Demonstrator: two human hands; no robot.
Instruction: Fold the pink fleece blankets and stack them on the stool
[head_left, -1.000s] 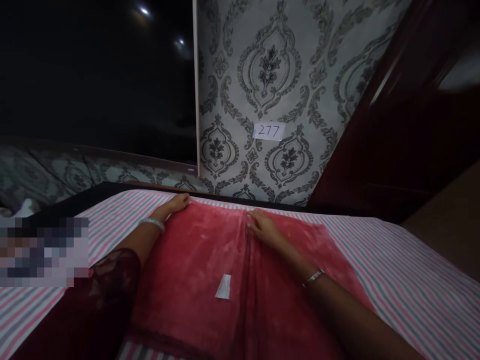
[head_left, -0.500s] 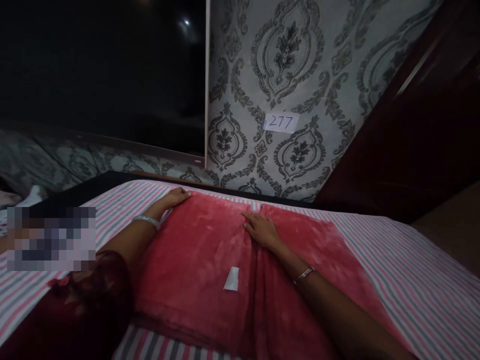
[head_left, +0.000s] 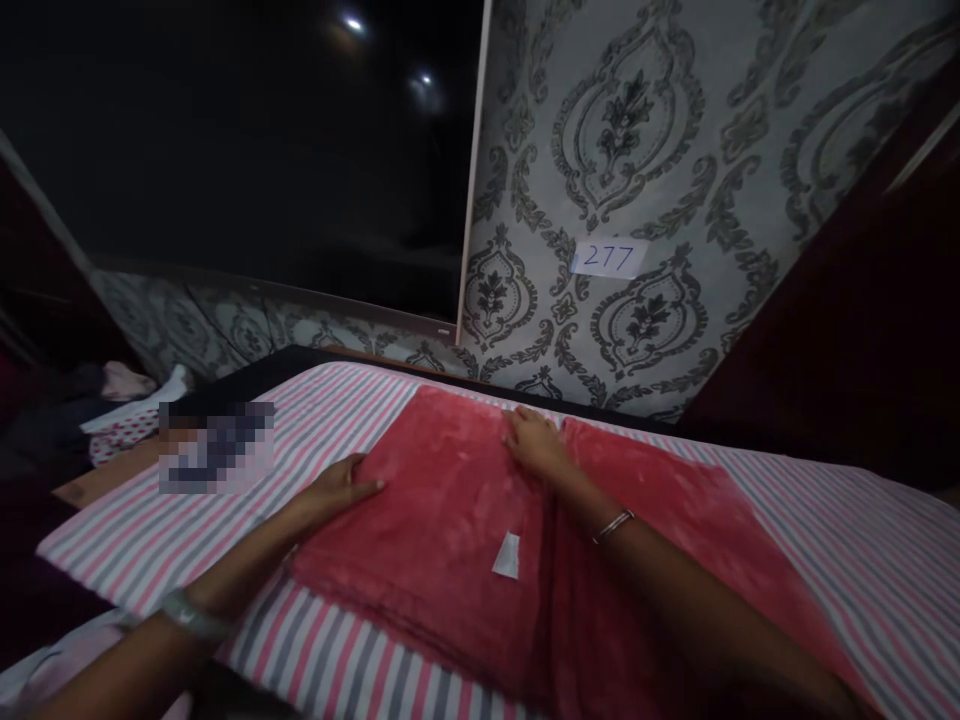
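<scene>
Here on my left forearm (head_left: 259,560), broad pale grey-green bangle (head_left: 193,615); on my right forearm (head_left: 675,585), slim silver bracelet (head_left: 615,525) glinting.

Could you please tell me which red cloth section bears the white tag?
The left section; its white tag lies toward its right side, while the right section shows none.

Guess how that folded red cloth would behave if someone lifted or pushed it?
The red cloth would probably droop when lifted, since its layers look limp. Its plush-looking surface suggests softness. Lying flat on the striped sheet, it seems likelier to wrinkle than roll.
</scene>
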